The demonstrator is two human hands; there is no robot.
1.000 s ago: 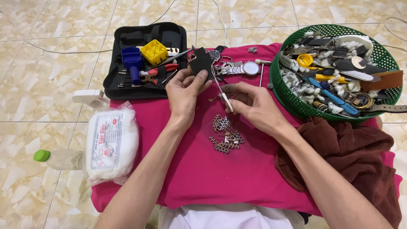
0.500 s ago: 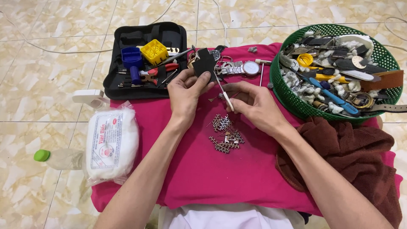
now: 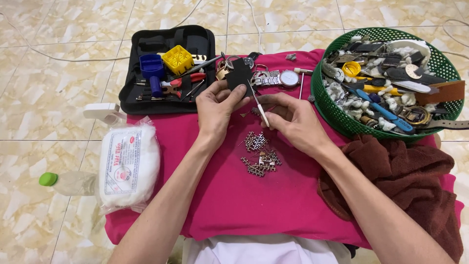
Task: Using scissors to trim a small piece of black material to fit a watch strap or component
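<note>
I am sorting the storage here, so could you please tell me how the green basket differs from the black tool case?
The round green plastic mesh basket is heaped with loose watches and straps; the rectangular black fabric tool case lies zipped open and flat, holding tools. The basket sits right of the right hand, the case left of the left hand. Both partly overlap the pink cloth.

Brightness: bright, even, w/ no dim corners.
Light source: diffuse, from above; exact lamp couldn't be told.
Shadows: soft and short, just under the left hand [image 3: 217, 105], the right hand [image 3: 293, 122] and both forearms on the pink cloth [image 3: 273, 195].
Glare: mild sheen on the glossy floor tiles [image 3: 53, 29] and on the plastic cotton bag [image 3: 128, 164]; small glints on the metal links [image 3: 259, 156].
Focus: sharp across most of the frame; no motion blur on the hands.
Edges: slight wide-angle bend, tile lines curved near the borders.
Colour: saturated, pink very strong.
</note>
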